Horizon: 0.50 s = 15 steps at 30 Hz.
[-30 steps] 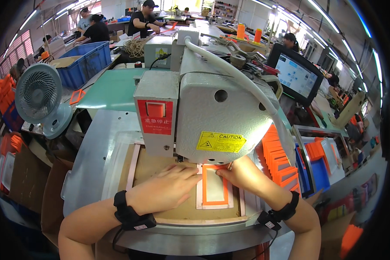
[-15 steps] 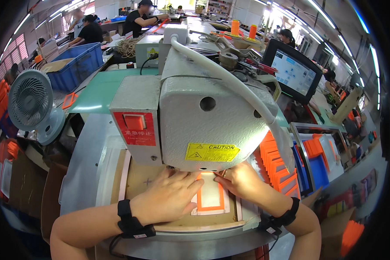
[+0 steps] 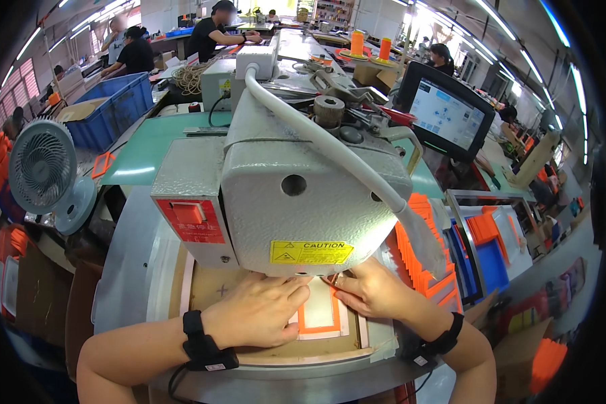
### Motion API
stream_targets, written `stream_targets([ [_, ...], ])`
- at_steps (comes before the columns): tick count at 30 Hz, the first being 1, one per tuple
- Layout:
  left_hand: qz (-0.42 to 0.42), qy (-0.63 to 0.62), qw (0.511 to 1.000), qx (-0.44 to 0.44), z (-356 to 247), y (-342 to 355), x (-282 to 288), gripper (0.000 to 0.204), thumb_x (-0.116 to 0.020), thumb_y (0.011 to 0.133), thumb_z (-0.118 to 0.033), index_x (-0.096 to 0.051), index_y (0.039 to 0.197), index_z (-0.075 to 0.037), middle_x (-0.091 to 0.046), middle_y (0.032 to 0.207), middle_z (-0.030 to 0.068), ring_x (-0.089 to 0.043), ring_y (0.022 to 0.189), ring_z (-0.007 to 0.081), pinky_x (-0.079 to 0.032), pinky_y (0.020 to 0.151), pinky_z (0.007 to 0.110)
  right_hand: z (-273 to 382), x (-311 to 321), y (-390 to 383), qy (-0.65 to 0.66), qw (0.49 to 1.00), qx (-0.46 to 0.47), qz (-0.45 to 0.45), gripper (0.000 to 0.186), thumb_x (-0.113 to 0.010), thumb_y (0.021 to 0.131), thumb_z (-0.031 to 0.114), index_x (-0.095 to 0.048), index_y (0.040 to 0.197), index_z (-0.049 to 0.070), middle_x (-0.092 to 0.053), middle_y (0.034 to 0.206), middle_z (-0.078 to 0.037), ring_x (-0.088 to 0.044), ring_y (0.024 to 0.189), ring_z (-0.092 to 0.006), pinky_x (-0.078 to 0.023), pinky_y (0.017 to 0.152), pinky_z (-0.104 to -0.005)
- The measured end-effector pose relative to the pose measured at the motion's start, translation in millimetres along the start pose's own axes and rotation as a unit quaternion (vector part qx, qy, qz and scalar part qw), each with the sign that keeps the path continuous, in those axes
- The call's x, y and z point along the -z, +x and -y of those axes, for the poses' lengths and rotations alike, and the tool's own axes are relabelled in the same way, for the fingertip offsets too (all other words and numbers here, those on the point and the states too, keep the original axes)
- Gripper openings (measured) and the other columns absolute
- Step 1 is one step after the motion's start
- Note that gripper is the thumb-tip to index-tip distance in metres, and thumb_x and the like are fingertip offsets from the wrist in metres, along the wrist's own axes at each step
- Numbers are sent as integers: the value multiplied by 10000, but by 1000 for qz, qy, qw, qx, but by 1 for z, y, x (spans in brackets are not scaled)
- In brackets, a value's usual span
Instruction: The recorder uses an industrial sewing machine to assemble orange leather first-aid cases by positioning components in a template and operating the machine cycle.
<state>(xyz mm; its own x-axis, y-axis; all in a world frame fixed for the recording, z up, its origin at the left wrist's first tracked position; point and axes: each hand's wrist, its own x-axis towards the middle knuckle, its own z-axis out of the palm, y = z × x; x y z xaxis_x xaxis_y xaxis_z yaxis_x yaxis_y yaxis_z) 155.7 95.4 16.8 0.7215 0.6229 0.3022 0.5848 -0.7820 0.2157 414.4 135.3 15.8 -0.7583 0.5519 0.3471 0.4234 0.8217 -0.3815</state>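
A rectangular orange frame (image 3: 320, 330) with a pale panel (image 3: 318, 308) inside it lies under the front of a grey industrial sewing machine head (image 3: 303, 219). It rests on a tan board (image 3: 212, 296) with a pale rim. My left hand (image 3: 259, 311) lies flat along the frame's left side, fingers stretched toward the machine. At the frame's upper right, my right hand (image 3: 370, 288) is closed in a pinch. Something small and dark shows at its fingertips, too hidden to name. The machine head covers the frame's far end.
A red emergency switch box (image 3: 190, 214) sits on the machine's left. Stacked orange frames (image 3: 417, 246) stand to the right, beside a tray of blue and orange pieces (image 3: 488, 252). A screen (image 3: 448, 111) is behind them. At left are a fan (image 3: 44, 165) and a blue crate (image 3: 118, 101).
My view has shifted, so the machine appears lower and further left. My left hand stays flat by the frame; my right hand stays pinched at its upper right with only a slight shift.
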Motion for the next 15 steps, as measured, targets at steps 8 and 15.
stream_targets([
  [8,17,31,999,1,-5,3,0,455,-660,773,-272,-592,1128,4,-619,1226,124,-587,1139,287,-472,931,443,-10,2,9,11,997,-30,67,324,-666,889,60,-686,1210,17,-586,1056,-150,-599,983,-298,-499,874,-383],
  [15,57,-1,998,6,7,-9,-6,591,-658,835,-286,-513,1349,-33,-493,1471,151,-456,1347,297,-398,1044,500,-14,3,-4,-46,998,31,41,337,-687,822,79,-688,1136,-43,-632,1124,-141,-604,1000,-307,-499,910,-380],
])
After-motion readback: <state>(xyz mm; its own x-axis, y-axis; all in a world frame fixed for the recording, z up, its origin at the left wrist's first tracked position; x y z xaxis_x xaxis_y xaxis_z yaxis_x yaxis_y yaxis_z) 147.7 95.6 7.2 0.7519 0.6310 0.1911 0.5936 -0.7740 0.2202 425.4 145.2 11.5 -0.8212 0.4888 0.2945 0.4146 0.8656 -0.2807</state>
